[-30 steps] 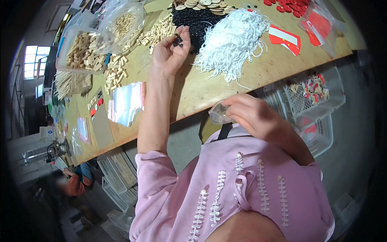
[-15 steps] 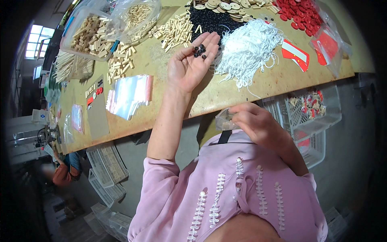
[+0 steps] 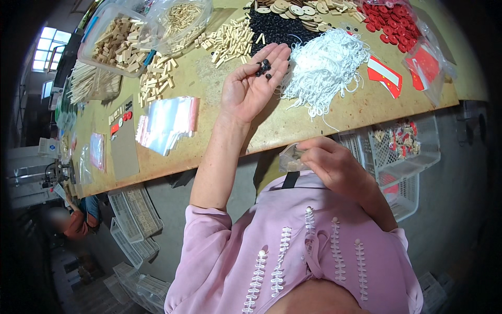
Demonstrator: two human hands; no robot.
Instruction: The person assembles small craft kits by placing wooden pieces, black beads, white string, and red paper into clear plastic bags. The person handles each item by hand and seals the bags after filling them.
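Note:
Palm up above the worktable, my left hand [image 3: 251,90] cradles several small black beads [image 3: 264,68] near the base of its fingers, which are stretched out. Just beyond the fingertips lies a heap of black beads [image 3: 272,29], and a tangled pile of white strings [image 3: 329,65] is right of the hand. Close to my waist, below the table edge, my right hand [image 3: 334,163] pinches a small clear plastic bag [image 3: 291,158]. Some pale pieces show inside it, too blurred to name.
On the table [image 3: 209,125] are small wooden dowels [image 3: 234,42], a tub of wooden blocks [image 3: 83,49], empty clear bags [image 3: 170,123], red discs [image 3: 387,21] and red-and-white pieces [image 3: 385,77]. White plastic baskets [image 3: 405,138] stand below the table on the right. Another person [image 3: 81,222] is at far left.
My left hand has shifted very slightly to the right, and the beads sit a little differently on it. My right hand keeps its hold on the plastic bag.

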